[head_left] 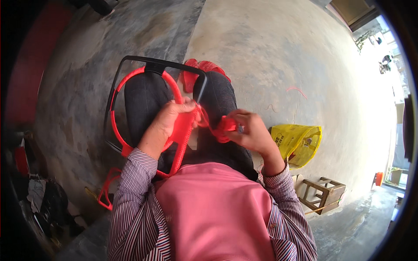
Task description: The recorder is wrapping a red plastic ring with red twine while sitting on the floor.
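Note:
Across my lap lies a black metal frame (177, 65) with a ring (114, 124) largely wrapped in red cord. A tightly wound red panel (183, 126) fills part of its right side. My left hand (172, 115) is closed on the red-wrapped frame near that panel, thumb on top. Over my right thigh, my right hand (250, 130) pinches a bundle of red cord (225, 129). A loose, blurred stretch of the cord (204, 115) runs between the two hands. Fingers of the right hand partly hide the bundle.
A yellow plastic bag (296, 143) stands right of my right hand, with a small wooden stool (322, 195) behind it. Another red-wrapped piece (108, 189) is beside my left sleeve. Red slippers (202, 71) and a cord scrap (297, 91) are on the concrete floor (261, 52).

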`<state>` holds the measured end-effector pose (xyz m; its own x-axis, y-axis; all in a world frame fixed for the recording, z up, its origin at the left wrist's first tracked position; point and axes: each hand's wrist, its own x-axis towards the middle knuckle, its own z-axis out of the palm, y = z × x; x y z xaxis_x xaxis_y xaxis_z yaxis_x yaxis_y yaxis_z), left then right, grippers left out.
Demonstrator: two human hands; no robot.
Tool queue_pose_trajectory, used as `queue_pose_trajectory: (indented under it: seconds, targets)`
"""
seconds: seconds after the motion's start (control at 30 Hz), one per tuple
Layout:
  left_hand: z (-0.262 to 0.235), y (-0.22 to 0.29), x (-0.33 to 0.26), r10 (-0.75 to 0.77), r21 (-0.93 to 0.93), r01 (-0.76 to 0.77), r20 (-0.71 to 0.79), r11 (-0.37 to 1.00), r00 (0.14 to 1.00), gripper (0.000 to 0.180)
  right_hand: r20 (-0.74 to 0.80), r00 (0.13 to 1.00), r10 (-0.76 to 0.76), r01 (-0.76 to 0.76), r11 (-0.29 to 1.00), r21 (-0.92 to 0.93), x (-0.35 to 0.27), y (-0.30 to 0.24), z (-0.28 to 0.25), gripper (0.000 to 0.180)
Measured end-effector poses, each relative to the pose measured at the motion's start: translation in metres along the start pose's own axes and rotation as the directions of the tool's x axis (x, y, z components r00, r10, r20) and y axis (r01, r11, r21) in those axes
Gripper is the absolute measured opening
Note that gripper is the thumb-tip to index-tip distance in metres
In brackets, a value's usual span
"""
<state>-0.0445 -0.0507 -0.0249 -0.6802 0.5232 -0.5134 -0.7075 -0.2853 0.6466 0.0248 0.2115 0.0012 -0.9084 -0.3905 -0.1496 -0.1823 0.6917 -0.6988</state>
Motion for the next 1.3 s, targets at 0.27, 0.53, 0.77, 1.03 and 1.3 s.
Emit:
queue_pose_trajectory:
  seconds: [0.27,0.53,0.77,1.03,1.3]
  targets:
    - [-0.008,0.010,-0.014,0.056,-0.104,-0.066,-0.091,0.992,0.994,0.020,-0.368,0.926,0.081,0.375,-0.299,0.877,-0.067,0.049,0.007,0.023]
    - [-0.022,0.000,-0.007,0.010,-0.116,-0.017,-0.063,0.993,0.998,0.021,0.014,0.747,0.665,0.026,-0.051,0.998,-0.061,0.126,0.047,0.013]
    - [-0.009,-0.019,-0.003,0.171,-0.059,-0.178,-0.106,0.982,0.980,0.038,-0.217,0.950,0.225,0.042,0.598,0.801,0.041,0.012,-0.006,0.018]
    - [0.009,-0.020,-0.002,0.399,-0.062,-0.398,0.013,0.915,0.917,0.072,-0.458,0.810,-0.367,0.333,0.930,-0.158,0.106,0.003,0.029,0.038]
    - [-0.012,-0.026,0.011,0.170,-0.203,-0.164,0.014,0.965,0.985,0.051,-0.433,0.875,-0.217,0.167,0.974,-0.151,0.061,0.006,0.029,0.040]
